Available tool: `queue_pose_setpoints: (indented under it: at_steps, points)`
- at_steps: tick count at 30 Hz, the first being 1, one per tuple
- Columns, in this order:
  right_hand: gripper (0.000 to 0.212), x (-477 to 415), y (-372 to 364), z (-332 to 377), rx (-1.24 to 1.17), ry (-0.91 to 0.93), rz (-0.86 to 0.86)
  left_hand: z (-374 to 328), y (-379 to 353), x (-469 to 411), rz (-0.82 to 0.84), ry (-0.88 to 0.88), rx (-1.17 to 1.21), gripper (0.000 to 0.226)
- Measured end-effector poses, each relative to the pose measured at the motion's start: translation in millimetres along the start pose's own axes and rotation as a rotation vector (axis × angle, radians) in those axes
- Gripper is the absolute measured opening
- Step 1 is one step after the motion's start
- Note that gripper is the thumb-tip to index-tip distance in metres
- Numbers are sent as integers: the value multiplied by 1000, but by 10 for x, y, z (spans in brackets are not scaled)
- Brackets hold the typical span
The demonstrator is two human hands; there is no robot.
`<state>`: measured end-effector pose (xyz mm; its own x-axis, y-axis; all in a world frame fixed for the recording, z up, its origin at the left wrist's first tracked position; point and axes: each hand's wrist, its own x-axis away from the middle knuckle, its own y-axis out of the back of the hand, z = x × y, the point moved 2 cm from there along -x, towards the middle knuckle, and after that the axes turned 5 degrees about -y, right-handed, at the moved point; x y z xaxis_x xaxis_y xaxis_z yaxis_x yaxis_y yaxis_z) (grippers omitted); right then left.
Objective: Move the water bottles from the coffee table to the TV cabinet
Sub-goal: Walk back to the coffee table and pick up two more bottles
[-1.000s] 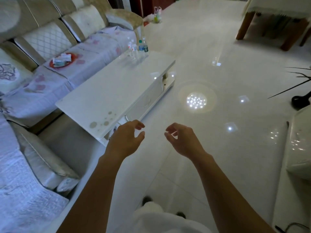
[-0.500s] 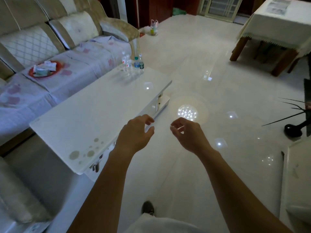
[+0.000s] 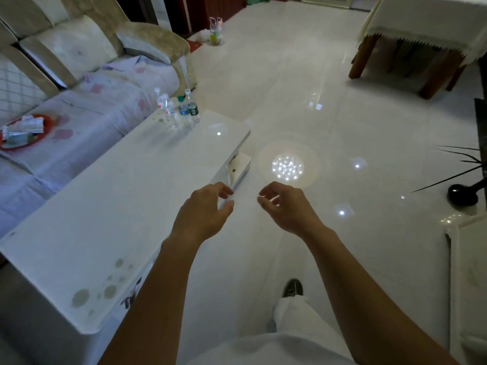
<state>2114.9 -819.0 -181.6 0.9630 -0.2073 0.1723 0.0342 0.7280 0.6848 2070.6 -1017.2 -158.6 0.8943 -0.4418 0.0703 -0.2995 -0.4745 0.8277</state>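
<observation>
**A:** What has changed over the last second?

**B:** Ground has been covered along the table [image 3: 105, 206]. Its far end is now seen nearer, and the water bottles [image 3: 179, 109] clustered there are shown larger than before. Nothing has been lifted.

**A:** And the hands?

**B:** The left hand [image 3: 203, 214] and the right hand [image 3: 287, 209] are held out ahead as they were. The left is seen over the table's edge and the right over the floor [image 3: 342, 101]. Each grip is loosely curled, with the fingers kept apart from the thumb and nothing pinched or held.

**A:** What is meant by that for the task?

**B:** The approach is judged to be under way. The bottles are still well out of reach, so a first grasp is yet to be made and all the carrying remains.

**A:** What cannot be made out?

**B:** The number of bottles cannot be settled. About four caps can be counted, but the clear bodies overlap and are lost against the white top. Two darker labels and two paler ones are suggested, no more. A white unit [image 3: 469, 272] is cut off at the right edge. It may be the TV cabinet, though that cannot be confirmed. Of the person, only the arms, a trouser leg [image 3: 290, 312] and one shoe [image 3: 293, 287] are shown.
</observation>
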Motion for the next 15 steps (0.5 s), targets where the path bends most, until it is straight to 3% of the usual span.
queue_pose_setpoints:
  at_steps: [9,15]
  points:
    - [30,-1287,1192,-460,-49,0,-6,-723,-170,-1489,2,35,-20,36]
    - [30,-1954,1359,-557,-91,0,41,-718,-210,-2144,42,91,-36,34]
